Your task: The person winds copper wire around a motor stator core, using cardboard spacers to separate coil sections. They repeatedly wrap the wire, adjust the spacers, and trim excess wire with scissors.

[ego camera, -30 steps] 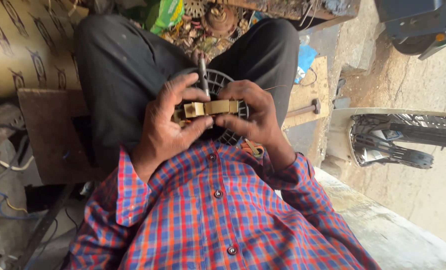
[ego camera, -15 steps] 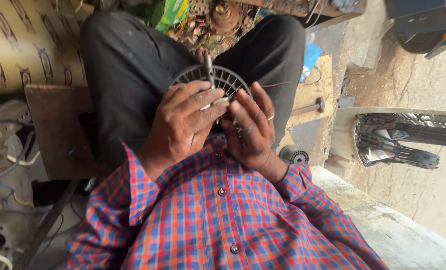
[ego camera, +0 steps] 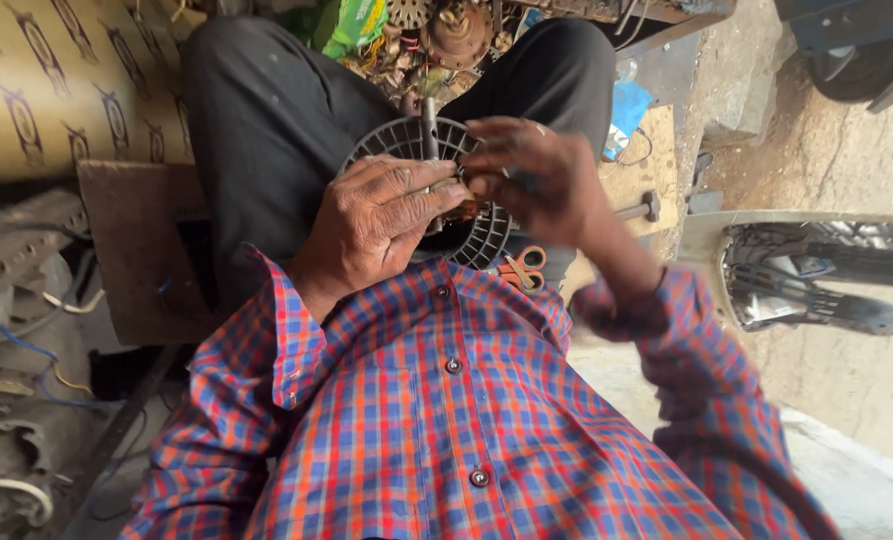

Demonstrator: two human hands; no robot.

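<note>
A round grey ribbed motor housing [ego camera: 421, 150], with radial slots and a short shaft [ego camera: 429, 118] standing up from its middle, rests on the person's lap between the black-trousered thighs [ego camera: 266, 120]. The left hand [ego camera: 376, 220] lies over the near side of the housing, fingers curled down onto its centre and holding it there. The right hand [ego camera: 531, 175] is blurred; its fingers are bent toward the same spot, close to a small brownish part [ego camera: 463, 208] at the housing's centre, but whether they grip it cannot be told.

Just beyond the housing's near rim, orange-handled scissors [ego camera: 521, 268] lie at the person's right side. A hammer [ego camera: 638, 208] rests on the wooden board [ego camera: 656, 160] beside the right leg, with a blue cloth [ego camera: 626, 105] farther along it. Past the knees sit rusty motor parts [ego camera: 454, 30] and a green packet [ego camera: 351, 25]. A patterned yellow sheet [ego camera: 56, 90] covers the floor's left side, with loose wires [ego camera: 26, 360] below it. The person wears a red and blue checked shirt [ego camera: 446, 420].
</note>
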